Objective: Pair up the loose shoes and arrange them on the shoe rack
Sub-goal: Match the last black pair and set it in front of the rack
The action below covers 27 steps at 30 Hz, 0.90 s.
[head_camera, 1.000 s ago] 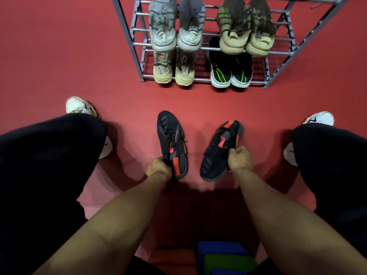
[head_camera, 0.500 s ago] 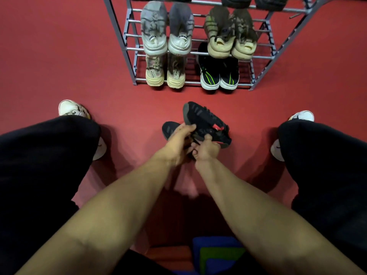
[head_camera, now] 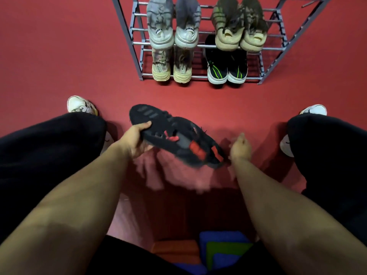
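My left hand [head_camera: 137, 140] grips a pair of black shoes with red patches [head_camera: 174, 136], held together above the red floor, toes pointing far left and heels toward the right. My right hand [head_camera: 240, 146] hovers just right of the heels, fingers loosely apart, holding nothing. The grey metal shoe rack [head_camera: 137, 43] stands ahead. Its upper shelf carries a grey pair [head_camera: 172, 26] and an olive-tan pair [head_camera: 240, 30]. The lower shelf holds a tan pair [head_camera: 171, 66] and a black pair with green stripes [head_camera: 227, 68].
My knees in black trousers flank the hands, with my white shoes [head_camera: 79, 105] [head_camera: 314, 110] on the floor at either side. A coloured seat [head_camera: 216, 249] in orange, blue and green lies beneath me. Red floor [head_camera: 59, 56] surrounds the rack.
The two black shoes lay apart, one under each hand. They were brought together, and now my left hand alone holds both while my right hand has let go and moved right.
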Available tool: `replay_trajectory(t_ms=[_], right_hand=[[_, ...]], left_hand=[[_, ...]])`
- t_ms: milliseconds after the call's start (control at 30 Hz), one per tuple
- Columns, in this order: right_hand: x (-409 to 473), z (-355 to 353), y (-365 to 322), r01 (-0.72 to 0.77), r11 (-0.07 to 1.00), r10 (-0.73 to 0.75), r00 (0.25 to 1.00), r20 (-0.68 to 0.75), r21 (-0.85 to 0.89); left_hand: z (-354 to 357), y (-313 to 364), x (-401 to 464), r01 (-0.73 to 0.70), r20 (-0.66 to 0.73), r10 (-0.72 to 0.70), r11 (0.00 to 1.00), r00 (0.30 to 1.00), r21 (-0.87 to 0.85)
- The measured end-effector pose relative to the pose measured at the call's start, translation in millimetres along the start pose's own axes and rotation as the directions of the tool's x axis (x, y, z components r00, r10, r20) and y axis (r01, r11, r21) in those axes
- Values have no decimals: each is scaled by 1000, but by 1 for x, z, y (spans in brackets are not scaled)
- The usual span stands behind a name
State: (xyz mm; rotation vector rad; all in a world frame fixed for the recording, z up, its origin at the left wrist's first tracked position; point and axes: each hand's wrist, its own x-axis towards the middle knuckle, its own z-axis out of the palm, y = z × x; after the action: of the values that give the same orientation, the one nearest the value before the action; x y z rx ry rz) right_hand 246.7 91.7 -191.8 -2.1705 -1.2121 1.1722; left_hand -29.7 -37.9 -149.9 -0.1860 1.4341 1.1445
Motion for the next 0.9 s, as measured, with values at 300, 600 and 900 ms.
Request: replay_trajectory(t_ms=[300,600,900], right_hand=[[-1,29,27,158,892,10,930,368,-423],[-6,24,36,154,845,104,892,439,-513],[-25,39,59,-54,920,274,797,538,-389]], left_hand=[[-1,-59,29,6,-198,22,990,980,139],[13,-73,49,-39,-453,168,959,875,280],[47,-155,21,327,-568,49,775,822,541]])
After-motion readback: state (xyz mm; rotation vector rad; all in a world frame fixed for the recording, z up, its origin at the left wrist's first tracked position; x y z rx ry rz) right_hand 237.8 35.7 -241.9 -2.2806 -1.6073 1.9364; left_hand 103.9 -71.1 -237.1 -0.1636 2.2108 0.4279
